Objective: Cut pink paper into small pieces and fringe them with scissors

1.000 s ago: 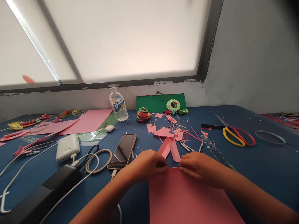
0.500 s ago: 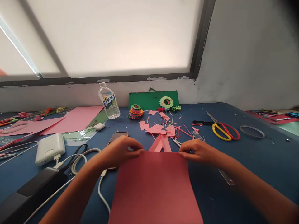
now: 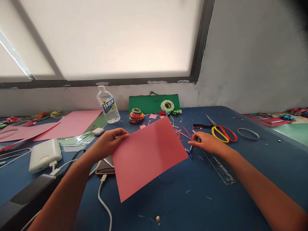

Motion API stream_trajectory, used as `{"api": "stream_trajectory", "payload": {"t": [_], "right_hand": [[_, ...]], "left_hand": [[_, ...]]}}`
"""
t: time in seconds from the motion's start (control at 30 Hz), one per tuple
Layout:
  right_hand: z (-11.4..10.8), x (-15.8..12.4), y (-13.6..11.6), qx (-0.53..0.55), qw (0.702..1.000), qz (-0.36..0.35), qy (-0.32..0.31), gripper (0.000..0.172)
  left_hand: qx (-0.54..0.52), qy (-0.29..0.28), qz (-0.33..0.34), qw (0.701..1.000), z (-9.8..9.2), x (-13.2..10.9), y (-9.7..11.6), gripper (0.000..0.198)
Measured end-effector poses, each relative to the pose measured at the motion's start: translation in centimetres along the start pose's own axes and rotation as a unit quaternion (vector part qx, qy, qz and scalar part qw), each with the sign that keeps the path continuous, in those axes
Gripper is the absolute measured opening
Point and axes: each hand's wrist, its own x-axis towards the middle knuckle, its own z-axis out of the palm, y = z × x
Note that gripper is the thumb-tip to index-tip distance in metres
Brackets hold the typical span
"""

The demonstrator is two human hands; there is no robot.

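My left hand pinches the left edge of a pink paper sheet and holds it tilted above the blue table. My right hand lies on the table to the right of the sheet, its fingertips closed near a thin pen-like tool and pink paper scraps. What those fingertips hold I cannot make out. A clear ruler lies just below the right wrist.
Yellow-and-red scissors and a tape ring lie to the right. A water bottle, green card and paper rosettes stand at the back. Phone, power bank, cables and pink sheets fill the left.
Both hands held the sheet's far edge flat on the table; now the right hand has let go and moved right, and the left hand has lifted and turned the sheet.
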Motion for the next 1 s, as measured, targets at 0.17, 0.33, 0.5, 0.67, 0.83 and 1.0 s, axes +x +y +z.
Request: {"api": "stream_trajectory", "payload": {"t": [0.17, 0.33, 0.5, 0.67, 0.83, 1.0], "right_hand": [[-0.4, -0.4, 1.6, -0.05, 0.993, 0.101, -0.034, 0.052], [-1.7, -1.0, 2.6, -0.078, 0.983, 0.154, -0.054, 0.055], [-1.7, -1.8, 1.9, -0.113, 0.979, 0.163, -0.045, 0.05], [-0.4, -2.8, 2.0, -0.155, 0.976, 0.151, 0.016, 0.038], [-0.6, -5.5, 2.4, -0.157, 0.979, 0.088, 0.096, 0.042], [0.4, -10.1, -2.4, -0.05, 0.98, -0.13, 0.143, 0.04]], "left_hand": [[0.037, -0.068, 0.018, 0.997, 1.1, 0.5, -0.5, 0.034], [0.092, -0.179, 0.031, 0.979, 3.8, 0.4, -0.3, 0.03], [0.113, -0.236, 0.009, 0.965, 5.2, -0.4, 0.2, 0.03], [0.035, -0.199, -0.038, 0.979, 4.9, -1.8, 0.2, 0.034], [-0.047, -0.022, -0.105, 0.993, 6.6, -6.7, -0.1, 0.049], [0.186, 0.001, 0.029, 0.982, 11.5, -13.2, -0.8, 0.053]]}}
